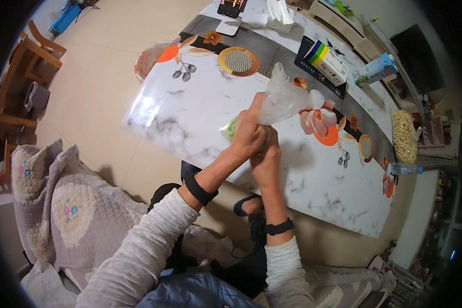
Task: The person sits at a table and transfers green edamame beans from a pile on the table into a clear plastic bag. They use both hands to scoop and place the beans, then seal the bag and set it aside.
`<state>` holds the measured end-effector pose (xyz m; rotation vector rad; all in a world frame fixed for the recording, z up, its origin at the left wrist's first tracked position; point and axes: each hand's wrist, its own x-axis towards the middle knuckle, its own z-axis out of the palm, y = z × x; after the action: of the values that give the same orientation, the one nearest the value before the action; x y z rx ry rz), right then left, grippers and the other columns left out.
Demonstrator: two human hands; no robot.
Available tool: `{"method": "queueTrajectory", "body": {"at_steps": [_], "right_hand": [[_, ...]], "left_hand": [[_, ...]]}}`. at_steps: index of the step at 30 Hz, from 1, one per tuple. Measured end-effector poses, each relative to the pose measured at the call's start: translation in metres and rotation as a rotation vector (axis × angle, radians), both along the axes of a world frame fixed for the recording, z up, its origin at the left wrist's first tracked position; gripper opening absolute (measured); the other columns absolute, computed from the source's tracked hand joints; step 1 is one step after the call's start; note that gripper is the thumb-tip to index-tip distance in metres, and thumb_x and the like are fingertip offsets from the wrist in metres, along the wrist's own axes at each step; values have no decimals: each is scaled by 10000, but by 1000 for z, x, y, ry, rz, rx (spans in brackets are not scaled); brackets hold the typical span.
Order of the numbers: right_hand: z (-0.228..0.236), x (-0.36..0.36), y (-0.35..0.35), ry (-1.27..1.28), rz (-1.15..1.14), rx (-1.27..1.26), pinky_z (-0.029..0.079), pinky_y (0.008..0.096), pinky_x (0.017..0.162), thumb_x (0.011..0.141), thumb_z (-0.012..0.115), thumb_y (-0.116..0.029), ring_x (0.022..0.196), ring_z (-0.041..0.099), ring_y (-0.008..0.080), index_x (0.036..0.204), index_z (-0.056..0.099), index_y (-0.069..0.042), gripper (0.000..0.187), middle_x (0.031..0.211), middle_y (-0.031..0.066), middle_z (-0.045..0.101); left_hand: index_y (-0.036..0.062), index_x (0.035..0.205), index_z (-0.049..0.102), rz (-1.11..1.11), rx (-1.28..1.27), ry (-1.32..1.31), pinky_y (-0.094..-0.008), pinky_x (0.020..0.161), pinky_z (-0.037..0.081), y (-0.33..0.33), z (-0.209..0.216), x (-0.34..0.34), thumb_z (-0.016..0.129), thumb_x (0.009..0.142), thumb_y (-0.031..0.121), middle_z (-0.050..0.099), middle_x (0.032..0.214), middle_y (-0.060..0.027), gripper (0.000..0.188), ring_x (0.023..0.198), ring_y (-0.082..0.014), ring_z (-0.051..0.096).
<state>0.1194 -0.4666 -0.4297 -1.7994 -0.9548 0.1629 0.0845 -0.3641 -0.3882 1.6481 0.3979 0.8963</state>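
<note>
Grips a clear plastic bag with the curled, closed fingers of the left hand, index laid upward along the crumpled film. Tucks the right hand close in below and beside, with fingertips mostly hidden; cannot tell whether pinching or only bracing. Holds the bag above the table, near the edge, with loose film puffing out to the upper right of the knuckles. Shows green contents behind clear film to the left of the fist; cannot tell whether inside the same bag. Probably handles light, limp and slick: likely to crumple under pressure, slip through a loose hold, and tear if tugged hard against a nail. Best taken by the bunched part, sparing the green part from a squeeze in case of easy bruising. Farther out, angles the left forearm up and to the right, and stands the right forearm steeper, leaning slightly left. Wears a black band on each, with pale grey sleeves behind.
</note>
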Motion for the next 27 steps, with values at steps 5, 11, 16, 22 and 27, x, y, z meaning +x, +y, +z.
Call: {"method": "queueTrajectory", "body": {"at_steps": [5,11,16,22,27], "right_hand": [[-14,-8,3,40,-18,12,471,361,930,795,693,-6,1100,595,286,1304,469,-2,556,1235,163,587],[-3,-4,4,174,156,-167,368,401,1076,820,692,-65,1333,430,307,1445,328,20,729,1424,207,432],[34,27,-5,635,195,208,262,409,1154,908,656,-232,1407,341,291,1500,275,27,750,1529,187,331],[39,20,5,581,217,201,336,384,1102,895,710,-383,1315,440,245,1423,374,41,756,1391,149,469],[35,26,-2,613,70,224,354,355,1079,946,657,-309,1245,494,203,1351,488,14,545,1299,113,552]], "left_hand": [[10,1045,513,64,-73,-78,-347,636,458,2,-10,5,396,800,-62,565,733,-151,280,657,-326,542],[-14,1000,531,-40,-389,-153,-259,518,315,24,-27,9,429,1011,233,415,626,13,268,575,-88,357],[-12,827,491,-67,-232,-31,-318,543,381,34,-28,4,427,890,24,458,641,-41,97,596,-141,432],[-5,1022,560,-186,58,166,-417,693,512,18,-18,3,529,810,-1,658,849,-246,214,785,-455,616],[-57,919,593,-384,278,362,-406,660,488,11,-16,3,616,798,4,634,808,-241,137,705,-396,574]]}}
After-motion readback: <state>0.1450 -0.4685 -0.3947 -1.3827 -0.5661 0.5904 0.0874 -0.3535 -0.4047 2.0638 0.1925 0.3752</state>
